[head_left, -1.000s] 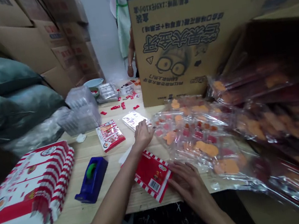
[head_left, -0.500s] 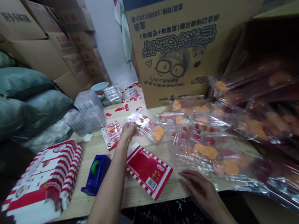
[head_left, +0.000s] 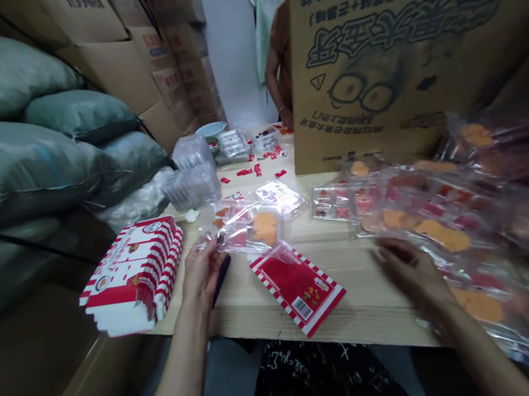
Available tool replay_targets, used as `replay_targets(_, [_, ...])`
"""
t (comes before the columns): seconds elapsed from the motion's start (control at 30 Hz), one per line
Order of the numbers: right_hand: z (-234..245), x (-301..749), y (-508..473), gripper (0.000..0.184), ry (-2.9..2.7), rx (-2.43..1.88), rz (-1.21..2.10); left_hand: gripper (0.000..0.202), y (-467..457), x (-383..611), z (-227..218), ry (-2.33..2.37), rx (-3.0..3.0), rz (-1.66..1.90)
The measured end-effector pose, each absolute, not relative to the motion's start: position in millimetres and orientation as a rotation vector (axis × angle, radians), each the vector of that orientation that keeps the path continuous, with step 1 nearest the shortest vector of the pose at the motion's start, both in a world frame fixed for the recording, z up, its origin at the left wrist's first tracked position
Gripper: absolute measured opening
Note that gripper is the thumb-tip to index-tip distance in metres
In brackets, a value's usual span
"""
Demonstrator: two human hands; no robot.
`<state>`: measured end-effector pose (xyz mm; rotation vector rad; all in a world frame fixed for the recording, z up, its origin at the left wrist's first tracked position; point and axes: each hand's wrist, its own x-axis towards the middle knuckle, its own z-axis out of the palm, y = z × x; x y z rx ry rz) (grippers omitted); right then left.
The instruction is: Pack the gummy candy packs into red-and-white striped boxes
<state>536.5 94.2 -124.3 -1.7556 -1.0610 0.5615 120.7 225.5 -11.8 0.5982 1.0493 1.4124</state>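
Note:
My left hand [head_left: 203, 270] pinches the left edge of a clear plastic candy pack [head_left: 265, 226], which shows orange and red pieces inside. The pack is held over the table, partly covering a small red card behind it. A red card with striped edges and a barcode [head_left: 303, 293] lies on the table between my hands. Over the table's right side, my right hand [head_left: 411, 268] is slightly blurred, its fingers loosely bent and apart with nothing seen in them. Just beyond it lie several more clear candy packs [head_left: 440, 233]. A blue tape dispenser [head_left: 221, 281] is mostly hidden behind my left hand.
Folded red-and-white cartons [head_left: 130, 274] are stacked at left. Clear plastic trays [head_left: 192, 176] and scattered red sachets [head_left: 257, 169] lie farther back. A large cardboard box [head_left: 375, 71] stands at right, with another person's arm [head_left: 279, 60] beside it. Sacks [head_left: 8, 153] are piled at left.
My left hand has drawn the candy pack left and nearer, now over the tape dispenser's side. My right hand has moved right toward the other packs. The view has swung left; a person's arm now shows.

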Motion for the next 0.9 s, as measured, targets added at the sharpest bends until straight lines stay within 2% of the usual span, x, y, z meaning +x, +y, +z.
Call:
replay_targets(0.13, [-115,533,86,0.059,-1.113,-1.765,0.662,0.024,189,113,-19,0.993,0.478,1.423])
replay_targets(0.3, [-87,469,66,0.053,-1.067,-1.636,0.789,0.024,139,122,-32,0.994,0.348,1.399])
replay_targets(0.43, [-59,400,71,0.074,-0.874,-1.251,1.281,0.034,103,144,-39,0.928,0.388,1.303])
replay_targets(0.53, [-50,370,76,0.081,-0.915,-1.152,1.312,0.040,85,142,-38,0.967,0.470,1.098])
replay_targets(0.63, [-52,369,71,0.073,-1.195,-1.214,1.282,0.037,76,114,-34,1.118,0.481,1.060])
replay_targets(0.7, [-57,375,67,0.078,-1.400,-1.340,1.154,0.035,73,87,-32,1.217,0.459,1.201])
replay_targets(0.83, [-78,367,81,0.120,-1.720,-1.739,0.638,0.032,72,50,-25,1.333,0.438,1.547])
replay_targets(0.9, [-88,352,95,0.138,-1.855,-1.940,0.495,0.033,74,46,-22,1.329,0.463,1.649])
